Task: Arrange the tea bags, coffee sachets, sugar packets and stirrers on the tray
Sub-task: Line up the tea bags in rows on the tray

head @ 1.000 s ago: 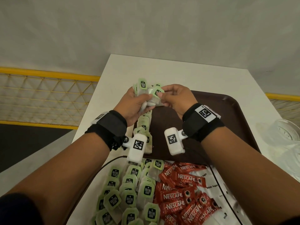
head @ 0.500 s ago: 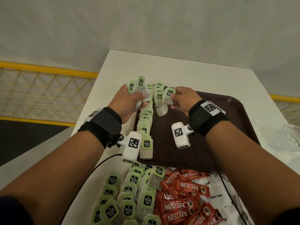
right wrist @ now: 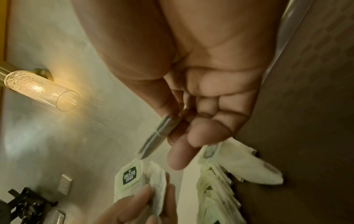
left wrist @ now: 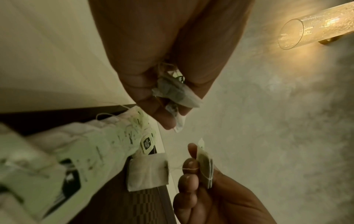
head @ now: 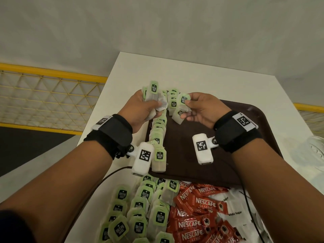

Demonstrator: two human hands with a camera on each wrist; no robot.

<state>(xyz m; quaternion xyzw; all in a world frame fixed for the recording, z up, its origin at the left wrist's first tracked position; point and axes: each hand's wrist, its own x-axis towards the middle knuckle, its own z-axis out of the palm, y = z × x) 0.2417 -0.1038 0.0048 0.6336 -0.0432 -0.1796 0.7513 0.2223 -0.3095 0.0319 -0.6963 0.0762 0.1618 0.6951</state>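
Both hands pinching tea bags, left (head: pixel 140 109) several, right (head: pixel 201 111) one, over one tray (head: pixel 254 120).

It looks like a hotel or café service corner rather than a home. A small white table (head: pixel 201 74) stands against a grey plastered wall (head: pixel 157 23), lit by a tubular glass wall lamp (left wrist: pixel 314 25) on a brass mount. A yellow mesh railing (head: pixel 49 95) runs alongside, and bulk single-serve sachets (head: pixel 198 216) crowd a brown serving tray (head: pixel 245 165).
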